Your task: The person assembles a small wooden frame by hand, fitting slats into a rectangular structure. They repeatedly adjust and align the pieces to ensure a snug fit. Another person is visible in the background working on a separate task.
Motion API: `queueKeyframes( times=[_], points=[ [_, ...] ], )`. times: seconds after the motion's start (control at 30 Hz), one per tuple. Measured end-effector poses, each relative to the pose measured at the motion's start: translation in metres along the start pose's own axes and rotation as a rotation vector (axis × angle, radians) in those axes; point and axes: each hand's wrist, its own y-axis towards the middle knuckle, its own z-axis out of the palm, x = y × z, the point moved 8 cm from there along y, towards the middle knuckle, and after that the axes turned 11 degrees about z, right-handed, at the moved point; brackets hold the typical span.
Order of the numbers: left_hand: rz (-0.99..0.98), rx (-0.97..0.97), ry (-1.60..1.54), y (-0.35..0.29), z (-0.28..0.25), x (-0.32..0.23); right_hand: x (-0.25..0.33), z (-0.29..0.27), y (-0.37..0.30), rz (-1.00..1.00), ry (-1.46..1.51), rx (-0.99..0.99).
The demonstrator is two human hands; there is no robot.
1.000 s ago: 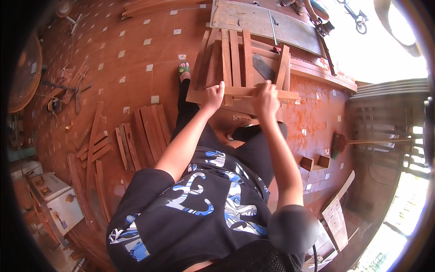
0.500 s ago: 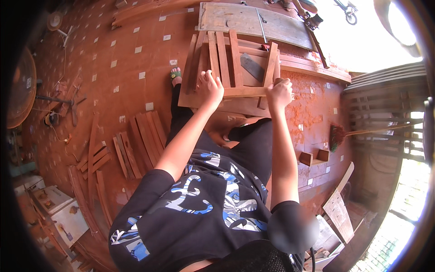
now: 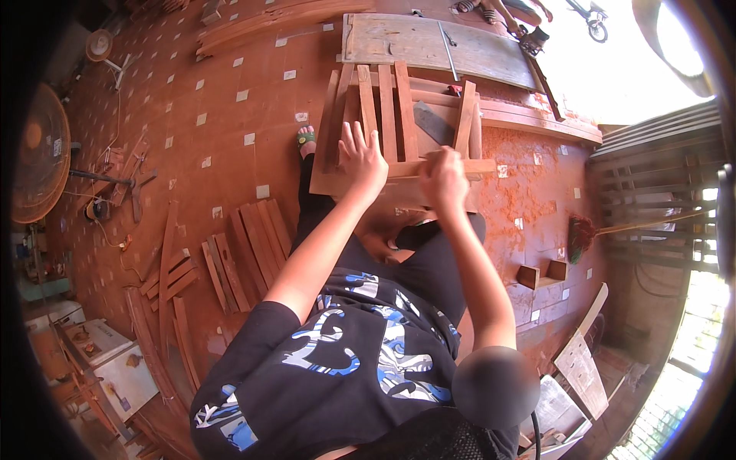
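Wood lies everywhere on the red tiled floor (image 3: 192,92): at the left a fan (image 3: 42,157) stands by the wall, and loose planks (image 3: 230,253) are spread out near the person's left side. Moving right, the left hand (image 3: 362,159) lies flat, fingers spread and apart, pressing on the slatted frame (image 3: 387,115), closed on nothing. The frame rests low in front of the knees, with a sandalled foot (image 3: 306,138) at its left edge. Right of that, the right hand (image 3: 443,178) is closed on the cross rail (image 3: 468,165) that runs over the slat ends; what else it may hold I cannot tell. Behind the frame lies a wide grey board (image 3: 429,42); farther right a broom (image 3: 586,230) and a small wooden box (image 3: 540,274) sit on the floor. My reading is that the rail is being seated against the slats: one hand steadies, the other aligns. Squaring it would call for firm downward pressure from the left hand while the right nudges the rail flush.
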Motion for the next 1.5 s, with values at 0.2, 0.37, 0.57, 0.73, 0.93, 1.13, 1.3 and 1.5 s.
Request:
queueKeyframes(
  times=[0.2,0.37,0.57,0.73,0.93,1.13,1.3,1.5],
  points=[
    [-0.051,0.069,-0.076,-0.002,0.017,0.005,-0.12,-0.034,0.072,0.453,-0.13,0.098],
    [-0.095,0.072,-0.081,-0.005,0.03,0.007,-0.07,-0.021,0.05,0.249,-0.365,-0.101],
    [-0.127,0.124,-0.062,0.003,0.033,0.008,0.047,0.007,-0.018,-0.014,0.003,0.035],
    [-0.128,0.132,-0.094,0.0,0.025,0.011,0.041,0.002,-0.023,0.12,0.29,0.088],
    [-0.119,0.092,-0.101,-0.004,0.023,0.011,-0.088,-0.02,0.037,0.35,-0.044,0.06],
    [-0.094,0.113,-0.039,-0.007,0.028,0.0,-0.111,-0.023,0.045,0.38,-0.281,-0.042],
    [-0.108,0.072,-0.009,-0.01,0.026,0.009,0.014,0.002,-0.004,0.135,-0.005,0.024],
    [-0.126,0.031,-0.079,-0.009,0.027,0.021,0.055,0.008,-0.031,0.084,0.242,0.118]
  ],
)
